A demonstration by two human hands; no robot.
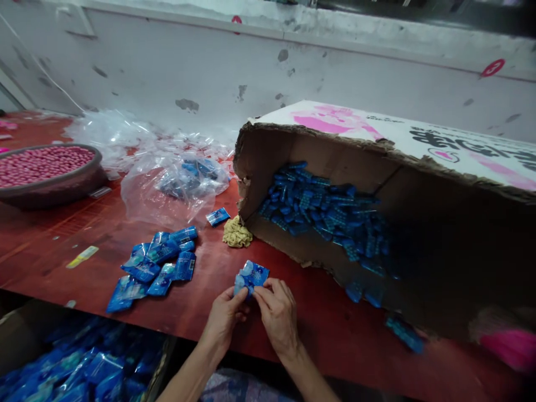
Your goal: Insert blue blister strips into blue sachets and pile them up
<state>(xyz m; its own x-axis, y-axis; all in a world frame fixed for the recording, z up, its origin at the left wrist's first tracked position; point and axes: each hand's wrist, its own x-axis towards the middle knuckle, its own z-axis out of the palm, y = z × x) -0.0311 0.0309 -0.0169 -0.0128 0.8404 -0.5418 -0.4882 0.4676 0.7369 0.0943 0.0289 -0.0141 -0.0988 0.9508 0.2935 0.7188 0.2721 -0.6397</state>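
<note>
Left hand (226, 315): grasping the lower left of the blue packet (256, 274) between thumb and fingers, left of the carton (419, 131).
Right hand (278, 310): pinching the packet's lower right edge, thumb against the fingers, nearer the carton.
Packet: held by both hands over the table (218, 262), near its front edge, left of the carton's mouth.
Bin (166, 363): lower than the table, left of the carton and in front of the table edge, heaped with blue packs.
Carton: on its side, mouth towards the camera, its rim ragged and torn; small blue packs (322, 204) lie piled inside.
Carton's lower lip: some packs (404, 333) lie along it; its right end is too dark to read.
Cloth (237, 232): yellow, crumpled, just beside the carton's left front corner.
Single pack (218, 216): near the cloth, left of the carton.
Pile (157, 262): blue packs, well left of the carton, their lowest one near the table edge.
Bag (146, 195): clear plastic with blue packs in it, left of the carton, behind the pile.
Basin (79, 181): pink balls inside, far left of the carton.
Room: red tabletop shows between pile and hands, and a narrower strip between hands and carton.
</note>
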